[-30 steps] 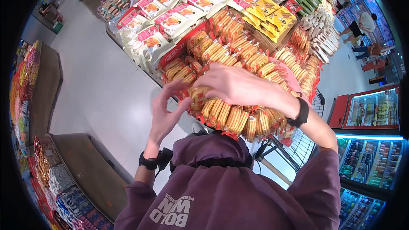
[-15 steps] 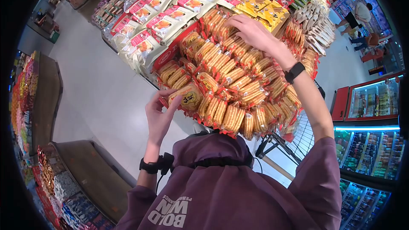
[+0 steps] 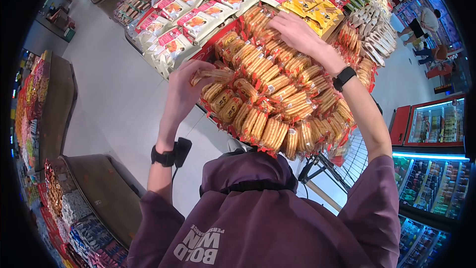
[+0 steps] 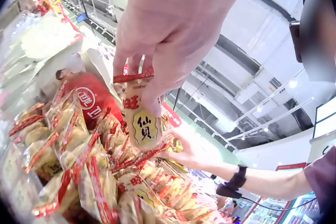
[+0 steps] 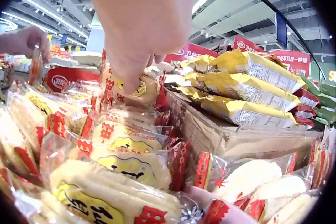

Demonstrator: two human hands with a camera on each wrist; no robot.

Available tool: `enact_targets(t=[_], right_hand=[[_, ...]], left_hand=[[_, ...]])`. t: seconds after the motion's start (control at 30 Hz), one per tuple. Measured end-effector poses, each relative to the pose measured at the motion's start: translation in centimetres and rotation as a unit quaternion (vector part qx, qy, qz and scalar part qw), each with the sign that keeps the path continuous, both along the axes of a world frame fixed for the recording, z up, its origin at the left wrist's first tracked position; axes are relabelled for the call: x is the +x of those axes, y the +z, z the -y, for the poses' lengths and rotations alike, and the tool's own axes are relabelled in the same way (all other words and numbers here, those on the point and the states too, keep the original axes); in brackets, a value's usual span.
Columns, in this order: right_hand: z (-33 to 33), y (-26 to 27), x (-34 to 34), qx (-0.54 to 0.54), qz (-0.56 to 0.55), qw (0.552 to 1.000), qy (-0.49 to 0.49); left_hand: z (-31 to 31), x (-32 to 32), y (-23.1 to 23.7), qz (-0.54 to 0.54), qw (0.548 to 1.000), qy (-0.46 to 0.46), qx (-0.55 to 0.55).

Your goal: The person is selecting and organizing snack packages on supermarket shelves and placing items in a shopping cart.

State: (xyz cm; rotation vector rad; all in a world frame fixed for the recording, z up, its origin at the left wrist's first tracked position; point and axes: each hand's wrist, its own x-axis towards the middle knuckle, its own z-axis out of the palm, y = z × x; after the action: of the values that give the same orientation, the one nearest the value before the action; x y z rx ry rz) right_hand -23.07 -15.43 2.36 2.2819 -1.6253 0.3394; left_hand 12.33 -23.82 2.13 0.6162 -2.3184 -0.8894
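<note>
My left hand [image 3: 182,88] pinches a wrapped rice cracker packet [image 4: 144,124] with red ends and a yellow label, at the left side of a heaped cracker display. The packet hangs above the others in the left wrist view. At the back of the heap, beside the yellow snack bags [image 5: 244,79], my right hand [image 3: 302,34] reaches down. Its fingers pinch a standing cracker packet [image 5: 134,86], partly hidden behind the hand. Between the hands, rows of similar packets [image 3: 258,72] stand on edge. Two packets [image 3: 229,108] lie face up at the near left corner.
White and pink snack bags [image 3: 198,20] fill the display's far left, behind a red sign strip [image 5: 71,78]. A cardboard box [image 5: 231,137] carries the yellow bags. A wire cart [image 3: 353,161] stands at the right, with drink coolers [image 3: 431,183] beyond. Several people are in the far right aisle.
From near the left corner, my right hand has moved back to the rear row. My left hand has shifted forward from the near left edge, with a packet in its fingers.
</note>
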Motion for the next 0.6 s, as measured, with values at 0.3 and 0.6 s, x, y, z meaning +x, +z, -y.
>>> enact_targets(t=[0.3,0.6], right_hand=[[-4.0,4.9,4.5,-0.133,0.142,0.979,-0.060],[-5.9,4.9,8.0,0.036,0.317,0.937,-0.144]], left_hand=[[4.5,-5.1,-3.8,0.059,0.961,-0.070,-0.259],[3.2,-4.3,-4.3,0.147,0.975,-0.076,-0.149]])
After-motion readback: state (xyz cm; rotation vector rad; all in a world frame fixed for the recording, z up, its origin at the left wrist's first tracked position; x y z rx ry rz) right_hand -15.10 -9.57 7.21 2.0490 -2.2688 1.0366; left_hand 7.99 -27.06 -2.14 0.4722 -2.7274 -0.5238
